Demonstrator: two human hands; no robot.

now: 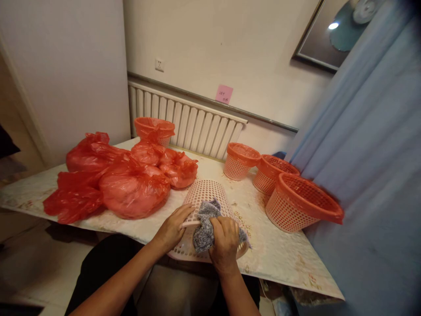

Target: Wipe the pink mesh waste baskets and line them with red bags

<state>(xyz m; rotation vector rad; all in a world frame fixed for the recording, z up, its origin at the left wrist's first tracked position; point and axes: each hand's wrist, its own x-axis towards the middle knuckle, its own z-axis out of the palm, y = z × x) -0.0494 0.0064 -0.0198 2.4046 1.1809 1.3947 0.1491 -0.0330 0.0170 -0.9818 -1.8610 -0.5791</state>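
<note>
A pale pink perforated plastic basket (206, 189) lies on its side at the table's front edge, its open mouth toward me. My left hand (174, 226) grips its rim on the left, fingers over the outside. In my right hand (225, 239) is a crumpled grey speckled cloth (205, 228), held against the basket near the rim. The cloth and hand cover part of the basket's mouth and right side.
Several filled red plastic bags (134, 193) crowd the table's left side, a lined basket (154, 127) behind them. Lined pink baskets (291, 210) stand at right beside a blue curtain (368, 175). A radiator (190, 123) runs along the wall behind the patterned tablecloth (210, 169).
</note>
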